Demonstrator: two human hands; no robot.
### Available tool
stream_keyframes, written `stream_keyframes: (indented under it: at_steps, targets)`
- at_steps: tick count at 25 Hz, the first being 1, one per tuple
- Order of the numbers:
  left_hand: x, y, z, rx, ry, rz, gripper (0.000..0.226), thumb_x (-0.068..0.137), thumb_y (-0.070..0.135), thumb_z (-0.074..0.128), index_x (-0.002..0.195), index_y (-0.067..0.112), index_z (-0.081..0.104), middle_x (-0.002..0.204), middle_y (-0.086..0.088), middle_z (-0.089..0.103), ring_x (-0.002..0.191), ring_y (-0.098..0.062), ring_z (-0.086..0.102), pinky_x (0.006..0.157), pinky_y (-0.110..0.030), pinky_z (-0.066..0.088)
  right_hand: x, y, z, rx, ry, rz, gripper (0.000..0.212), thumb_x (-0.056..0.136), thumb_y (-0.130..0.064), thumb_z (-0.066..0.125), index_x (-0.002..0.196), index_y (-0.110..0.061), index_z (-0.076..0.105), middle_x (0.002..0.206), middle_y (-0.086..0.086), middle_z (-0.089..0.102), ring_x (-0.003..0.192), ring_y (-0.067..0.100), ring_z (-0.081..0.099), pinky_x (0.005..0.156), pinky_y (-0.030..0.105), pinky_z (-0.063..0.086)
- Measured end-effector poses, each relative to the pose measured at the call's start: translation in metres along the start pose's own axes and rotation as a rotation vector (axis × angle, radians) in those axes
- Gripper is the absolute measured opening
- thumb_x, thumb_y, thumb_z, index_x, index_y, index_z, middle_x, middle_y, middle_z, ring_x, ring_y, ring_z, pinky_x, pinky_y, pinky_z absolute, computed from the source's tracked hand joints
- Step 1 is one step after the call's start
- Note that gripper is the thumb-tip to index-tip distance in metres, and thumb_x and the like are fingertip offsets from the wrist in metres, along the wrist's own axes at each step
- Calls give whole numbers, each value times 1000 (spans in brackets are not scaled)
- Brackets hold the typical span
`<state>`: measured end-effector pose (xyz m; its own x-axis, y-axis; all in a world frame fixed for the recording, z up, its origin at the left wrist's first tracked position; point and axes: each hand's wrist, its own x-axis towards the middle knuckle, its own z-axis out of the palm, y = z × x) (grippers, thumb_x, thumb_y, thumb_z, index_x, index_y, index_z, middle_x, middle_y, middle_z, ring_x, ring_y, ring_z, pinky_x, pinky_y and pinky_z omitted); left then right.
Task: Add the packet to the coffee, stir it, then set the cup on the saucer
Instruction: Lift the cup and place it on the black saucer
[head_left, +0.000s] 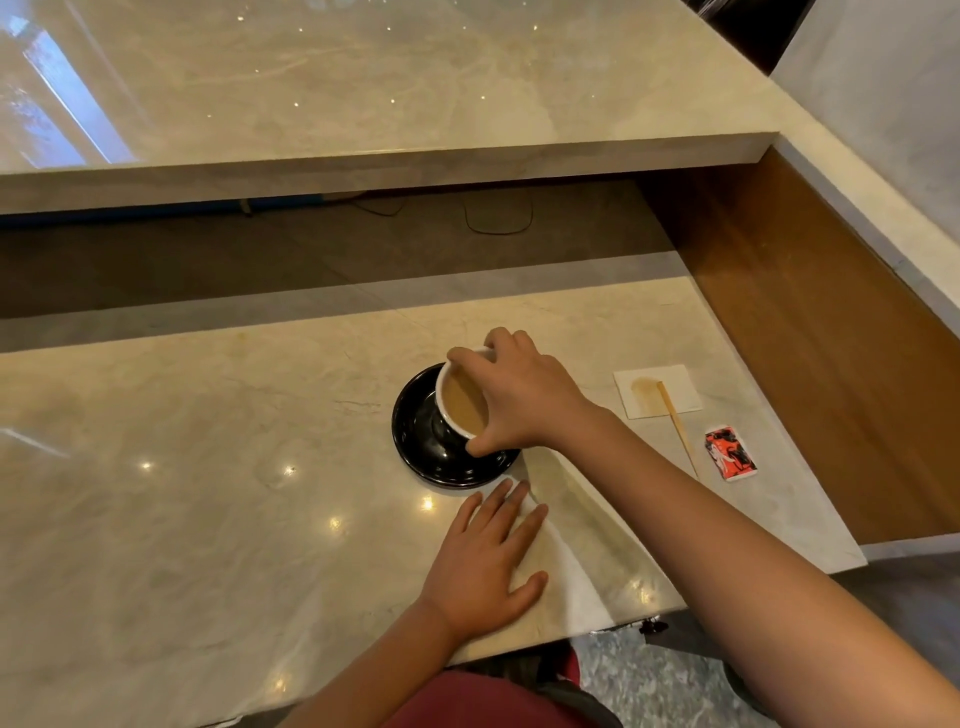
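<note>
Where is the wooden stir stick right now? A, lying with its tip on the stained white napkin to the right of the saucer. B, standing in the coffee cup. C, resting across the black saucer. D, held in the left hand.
A: the wooden stir stick lies on the counter with its upper tip on the stained napkin, right of the black saucer and apart from both hands.

The right hand (519, 397) reaches forward on an outstretched bare arm, its grip curled from above, fingers spread and thumb opposed, closed around the cup (460, 402). Nearer than that grip, the left hand (485, 558) lies palm down, fingers extended, flat.
</note>
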<state>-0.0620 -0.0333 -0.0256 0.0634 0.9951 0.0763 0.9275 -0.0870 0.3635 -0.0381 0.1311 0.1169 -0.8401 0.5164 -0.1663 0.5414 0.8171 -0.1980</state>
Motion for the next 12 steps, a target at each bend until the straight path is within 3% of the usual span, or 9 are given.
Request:
stream_keyframes:
  at_steps: [12]
  targets:
    - [0, 2, 0, -21, 33, 4, 67, 85, 51, 51, 143, 24, 30, 151, -9, 28, 140, -22, 11, 111, -46, 7, 23, -14, 20, -41, -91, -29, 91, 57, -47, 76, 133, -25, 31, 130, 16, 36, 117, 34, 34, 83, 45, 45]
